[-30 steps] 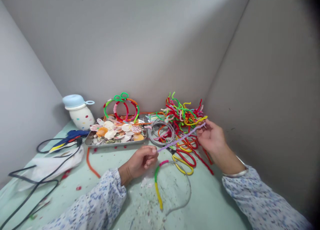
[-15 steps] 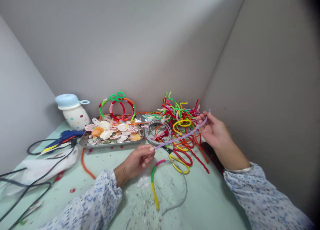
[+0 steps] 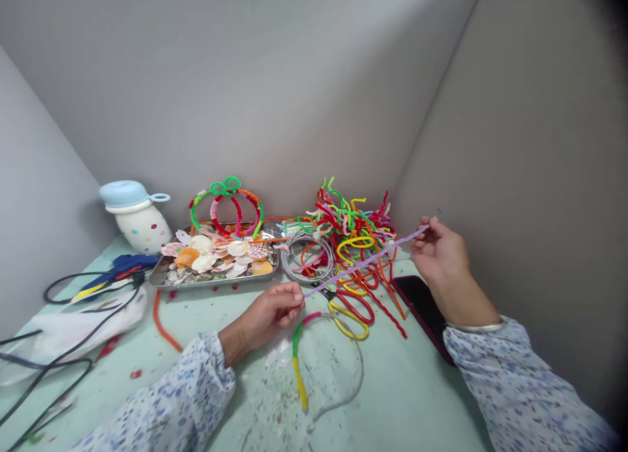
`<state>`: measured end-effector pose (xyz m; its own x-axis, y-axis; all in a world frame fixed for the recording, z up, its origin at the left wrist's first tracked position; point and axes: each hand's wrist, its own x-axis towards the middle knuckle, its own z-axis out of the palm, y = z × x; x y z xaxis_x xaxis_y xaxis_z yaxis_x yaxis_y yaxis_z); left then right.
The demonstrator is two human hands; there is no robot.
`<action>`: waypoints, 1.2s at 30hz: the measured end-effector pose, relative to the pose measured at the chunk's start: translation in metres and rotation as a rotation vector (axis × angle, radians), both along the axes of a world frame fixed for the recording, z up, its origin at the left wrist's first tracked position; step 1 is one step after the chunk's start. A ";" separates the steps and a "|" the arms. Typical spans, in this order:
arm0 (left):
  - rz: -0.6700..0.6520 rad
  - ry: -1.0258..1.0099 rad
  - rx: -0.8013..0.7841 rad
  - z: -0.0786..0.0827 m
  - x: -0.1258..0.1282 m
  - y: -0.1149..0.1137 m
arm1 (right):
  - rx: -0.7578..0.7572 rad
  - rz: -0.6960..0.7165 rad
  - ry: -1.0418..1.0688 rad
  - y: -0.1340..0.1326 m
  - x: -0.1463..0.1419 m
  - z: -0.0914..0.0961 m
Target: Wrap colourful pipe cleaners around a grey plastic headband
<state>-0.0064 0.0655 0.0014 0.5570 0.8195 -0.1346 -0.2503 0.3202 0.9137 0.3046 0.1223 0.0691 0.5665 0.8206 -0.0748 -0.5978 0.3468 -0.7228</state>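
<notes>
A lilac pipe cleaner [image 3: 366, 263] stretches nearly straight between my two hands, above the table. My left hand [image 3: 275, 311] pinches its lower end between thumb and fingers. At the other end, my right hand [image 3: 441, 249] grips it between thumb and forefinger, higher up and to the right. Below them on the table lies an open hoop of grey wire [image 3: 362, 367], its left side wrapped in pink, green and yellow. Scissors with red and yellow handles [image 3: 354, 308] lie just behind the hoop, partly under loose pipe cleaners.
Behind stands a metal tray [image 3: 216, 283] of seashells with finished colourful hoops [image 3: 238, 210] on it. A heap of pipe cleaners [image 3: 350, 213] and a wire coil [image 3: 289, 262] are to its right. A phone [image 3: 424, 314], a white bottle [image 3: 142, 229], a blue glue gun [image 3: 125, 265] and black cables [image 3: 53, 367] lie around.
My right hand has moved right, away from my left hand, drawing the lilac pipe cleaner out longer and straighter. More of the phone shows now. My left hand has barely moved.
</notes>
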 end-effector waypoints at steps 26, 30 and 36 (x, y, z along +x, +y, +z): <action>0.042 -0.025 0.084 0.011 0.010 -0.010 | 0.048 1.032 -0.617 -0.046 -0.095 -0.028; 0.044 -0.029 0.058 0.010 0.011 -0.010 | 0.035 0.982 -0.738 -0.054 -0.114 -0.040; 0.135 0.064 0.172 0.012 0.015 -0.010 | 0.072 0.804 -0.846 -0.058 -0.122 -0.049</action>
<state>0.0086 0.0552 0.0134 0.4354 0.9001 -0.0176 -0.2201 0.1254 0.9674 0.1826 0.0646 0.0205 -0.2708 0.9526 0.1387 -0.0014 0.1437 -0.9896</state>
